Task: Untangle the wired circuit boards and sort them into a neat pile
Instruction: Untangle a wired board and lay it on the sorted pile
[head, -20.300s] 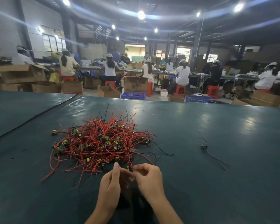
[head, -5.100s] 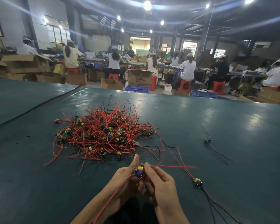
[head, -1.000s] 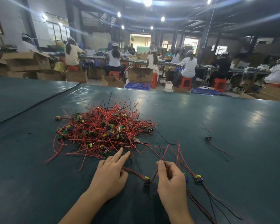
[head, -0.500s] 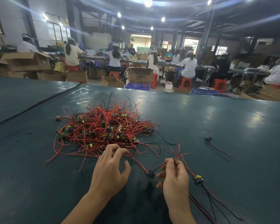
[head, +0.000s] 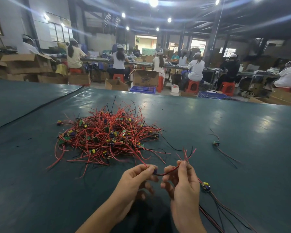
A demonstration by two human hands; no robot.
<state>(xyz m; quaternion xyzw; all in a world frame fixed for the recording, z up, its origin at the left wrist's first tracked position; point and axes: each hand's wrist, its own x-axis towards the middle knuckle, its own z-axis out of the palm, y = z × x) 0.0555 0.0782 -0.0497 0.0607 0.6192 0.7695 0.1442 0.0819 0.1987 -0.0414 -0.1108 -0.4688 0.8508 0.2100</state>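
Nearby one tangled red heap [head: 107,133] and two loose boards [head: 205,186] [head: 216,143], left hand [head: 134,180] pinches a purple-capped circuit board [head: 154,170], right hand [head: 183,184] its red wire [head: 168,172].

Two bare forearms, left hand [head: 134,181], right hand [head: 185,185], slim fingers [head: 181,168], short plain nails

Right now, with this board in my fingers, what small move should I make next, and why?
Probably ease the board gently toward you. Your left hand pinches it, your right hand pinches its red wire, and another strand appears to run back into the tangle.
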